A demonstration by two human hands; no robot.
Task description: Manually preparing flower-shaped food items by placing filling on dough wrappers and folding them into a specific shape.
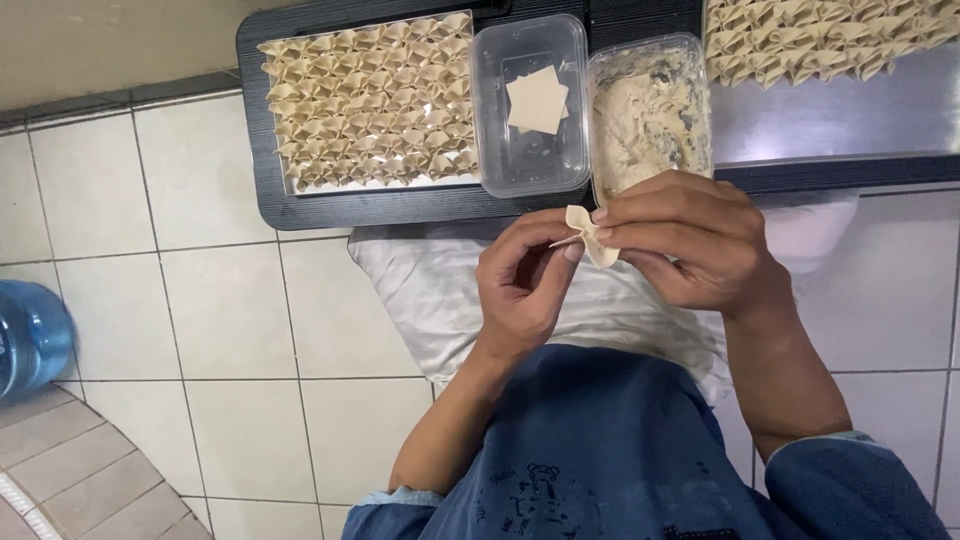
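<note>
My left hand (pixel 525 282) and my right hand (pixel 690 240) together pinch a small pale dumpling wrapper (pixel 590 237), folded between the fingertips, just below the front edge of a black tray (pixel 300 205). On the tray lie rows of several folded dumplings (pixel 370 100), a clear plastic box (pixel 530 105) with a few square wrappers (pixel 537 100), and a clear tub of pale filling (pixel 648 110).
A second batch of folded dumplings (pixel 820 40) rests on a metal surface (pixel 840 120) at the upper right. A white cloth (pixel 430 290) lies across my blue-clad lap (pixel 600 450). White floor tiles (pixel 220 300) surround me; a blue water bottle (pixel 30 335) stands at the left.
</note>
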